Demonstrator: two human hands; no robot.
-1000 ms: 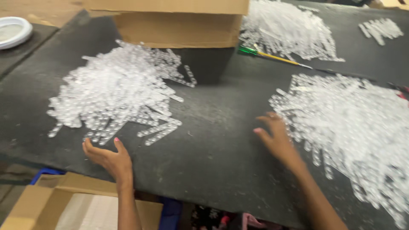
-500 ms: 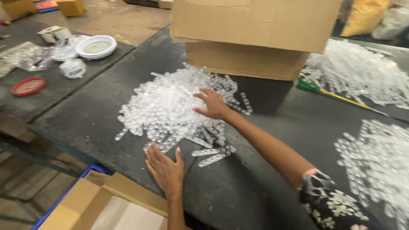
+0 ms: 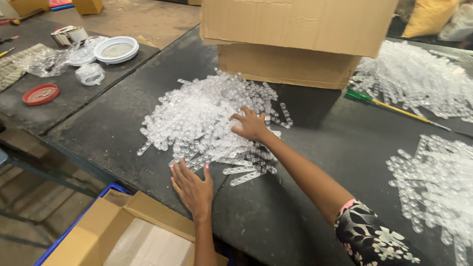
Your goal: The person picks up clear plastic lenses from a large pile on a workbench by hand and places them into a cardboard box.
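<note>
My right hand [image 3: 252,125] lies on the near right part of a heap of clear plastic strips [image 3: 207,116], fingers spread and curled lightly into the pieces, palm down; the grip is open and pressing on the strips, with nothing clamped in it. My left hand [image 3: 193,186] rests flat on the dark tabletop [image 3: 315,162] at the heap's near edge, fingers stretched out and fanned, their tips touching the outermost strips; that grip is open too and holds nothing.

The heap sits in the middle of the tabletop, just in front of a large cardboard box [image 3: 295,34] whose lower flap hangs over the surface. A few loose strips lie apart from the heap between my two hands. Right of the box is a green-handled tool with a yellow shaft [image 3: 389,107], lying beside a second pile of strips [image 3: 419,81] at the far right. A third pile [image 3: 438,182] spreads along the right edge, well apart from my hands.

Below the tabletop's near edge stands an open cardboard carton [image 3: 133,236], with a blue crate rim [image 3: 74,221] beside it. On the neighbouring bench to the left are a white round lid [image 3: 117,49], a red lid [image 3: 41,94] and some clear plastic bags [image 3: 44,61].
</note>
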